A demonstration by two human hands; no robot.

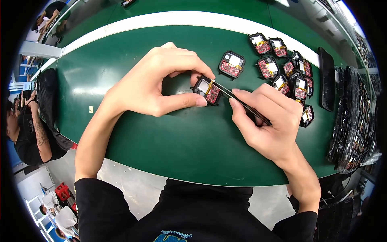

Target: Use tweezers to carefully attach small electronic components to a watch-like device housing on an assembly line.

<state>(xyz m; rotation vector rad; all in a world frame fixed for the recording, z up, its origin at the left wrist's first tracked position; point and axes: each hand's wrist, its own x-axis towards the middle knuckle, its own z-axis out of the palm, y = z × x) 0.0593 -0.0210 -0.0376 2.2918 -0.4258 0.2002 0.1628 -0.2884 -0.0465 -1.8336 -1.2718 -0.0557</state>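
Note:
Between the thumb and fingers of my left hand (161,80) is a small black smartwatch case (207,91), its inside facing up with a red circuit board, a pale block and a yellow ribbon cable. My right hand (274,119) is closed around slim metal tweezers (242,101). The tweezers' tips reach the yellow ribbon at the case's upper edge, close to my left index fingertip; whether they pinch it is too small to tell. Just beyond, to the upper right, another opened watch case (231,64) lies on the green table.
Several similar watch cases (300,86) lie clustered at the right, some overlapping. Past them are a black tray (326,78) and a stack of filled trays in clear plastic (350,121). A white strip (193,18) borders the table's (161,149) far side. A person (34,125) sits at the left.

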